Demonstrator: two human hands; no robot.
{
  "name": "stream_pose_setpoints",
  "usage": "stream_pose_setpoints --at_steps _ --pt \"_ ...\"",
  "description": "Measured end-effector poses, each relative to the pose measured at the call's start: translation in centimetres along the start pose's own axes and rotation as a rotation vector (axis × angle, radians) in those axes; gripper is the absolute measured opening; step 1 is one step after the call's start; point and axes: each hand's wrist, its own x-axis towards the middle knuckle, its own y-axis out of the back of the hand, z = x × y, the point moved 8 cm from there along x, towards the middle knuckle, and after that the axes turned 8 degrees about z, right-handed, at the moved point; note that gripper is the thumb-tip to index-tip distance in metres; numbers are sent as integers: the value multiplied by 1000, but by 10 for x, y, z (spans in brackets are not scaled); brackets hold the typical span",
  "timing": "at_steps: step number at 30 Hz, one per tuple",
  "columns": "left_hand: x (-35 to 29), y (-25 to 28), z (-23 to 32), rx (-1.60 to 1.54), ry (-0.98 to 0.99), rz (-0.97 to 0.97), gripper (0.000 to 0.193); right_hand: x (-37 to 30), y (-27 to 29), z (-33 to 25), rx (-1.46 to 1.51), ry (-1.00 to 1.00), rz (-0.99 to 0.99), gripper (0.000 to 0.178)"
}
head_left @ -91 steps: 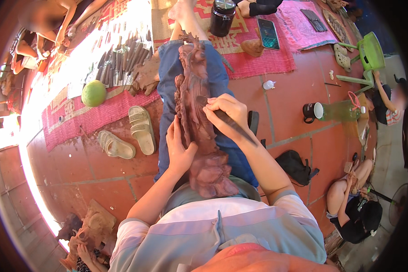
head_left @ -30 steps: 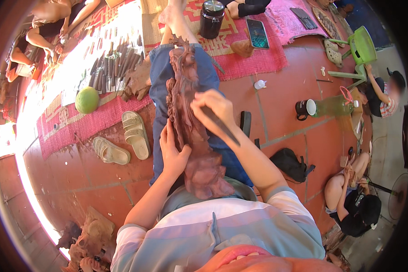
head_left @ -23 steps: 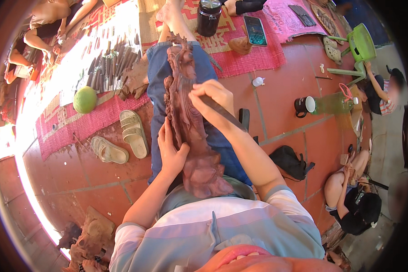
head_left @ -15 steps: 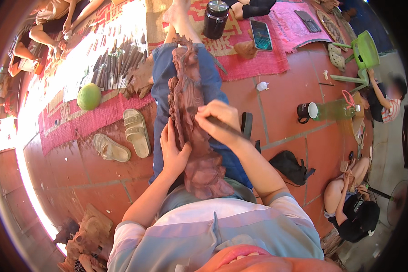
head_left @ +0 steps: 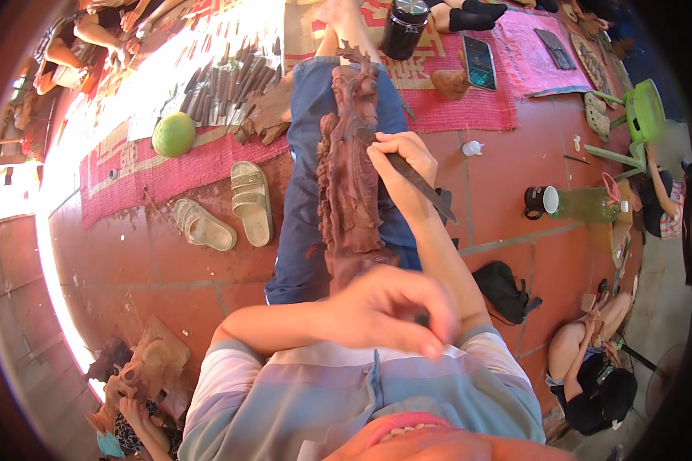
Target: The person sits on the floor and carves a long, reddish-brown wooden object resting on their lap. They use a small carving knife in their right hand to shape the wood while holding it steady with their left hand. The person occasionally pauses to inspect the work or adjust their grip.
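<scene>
A reddish-brown wooden carving [head_left: 354,184] with a spiky top and rocky-looking base lies lengthwise along my lap, over blue trousers. My right hand [head_left: 407,165] grips a dark, flat carving chisel [head_left: 419,184]; its front end is at the upper part of the carving, while the back end sticks out past my wrist. Raised over the carving's base, in front of my shirt, my left hand [head_left: 384,307] is off the wood. Its fingers are curved and partly blurred, with a gap between thumb and fingers and nothing visibly held.
Several dark carving tools [head_left: 231,84] lie on the mat ahead left, near a green round fruit [head_left: 174,134]. Sandals [head_left: 251,203] are on the tiles at left. To the right are a phone [head_left: 480,63], a mug [head_left: 542,201], a green bottle [head_left: 584,206] and a black bag [head_left: 501,288]. Other people sit around.
My left hand has let go of the carving's side and swung back and right, across its base. My right hand and chisel have shifted toward the carving's top. The view has moved slightly.
</scene>
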Motion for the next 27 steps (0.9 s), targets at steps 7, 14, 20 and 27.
stream_pose_setpoints --at_steps 7,14,20,27 --pt "2 -91 -8 -440 314 -455 64 -26 9 1 4 -87 -170 7" --pt "5 -95 -19 -556 220 -583 69 -19 9 11 3 -21 -77 9" --pt "6 -96 -26 -563 231 -553 71 -21 13 9 23 -83 -121 10" --pt "9 -90 -23 -571 246 -516 71 -40 19 14 36 -146 -133 8"
